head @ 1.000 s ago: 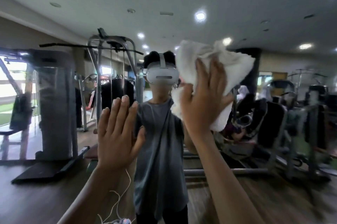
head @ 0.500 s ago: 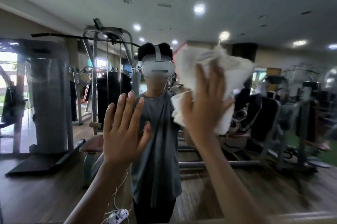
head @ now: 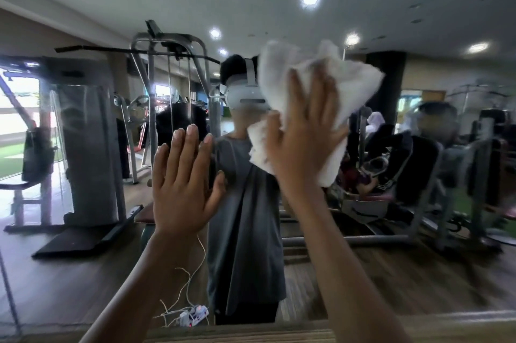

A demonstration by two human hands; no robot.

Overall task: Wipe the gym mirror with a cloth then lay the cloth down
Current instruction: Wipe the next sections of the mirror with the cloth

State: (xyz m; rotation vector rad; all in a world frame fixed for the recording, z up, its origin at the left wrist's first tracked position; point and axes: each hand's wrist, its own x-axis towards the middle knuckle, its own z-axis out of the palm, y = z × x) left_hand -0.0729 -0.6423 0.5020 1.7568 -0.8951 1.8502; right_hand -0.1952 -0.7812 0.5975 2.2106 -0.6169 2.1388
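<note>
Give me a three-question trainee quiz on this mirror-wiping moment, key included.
1. The right hand presses the cloth against: A the mirror, B the floor, C a bench.
2. Which hand has no cloth under it?
3. True or false: the cloth is already laid down.
Key: 1 A; 2 the left hand; 3 false.

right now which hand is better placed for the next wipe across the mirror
Right. The right hand presses the white cloth flat on the mirror, fingers spread; the left hand is raised beside it, open and bare.
</note>
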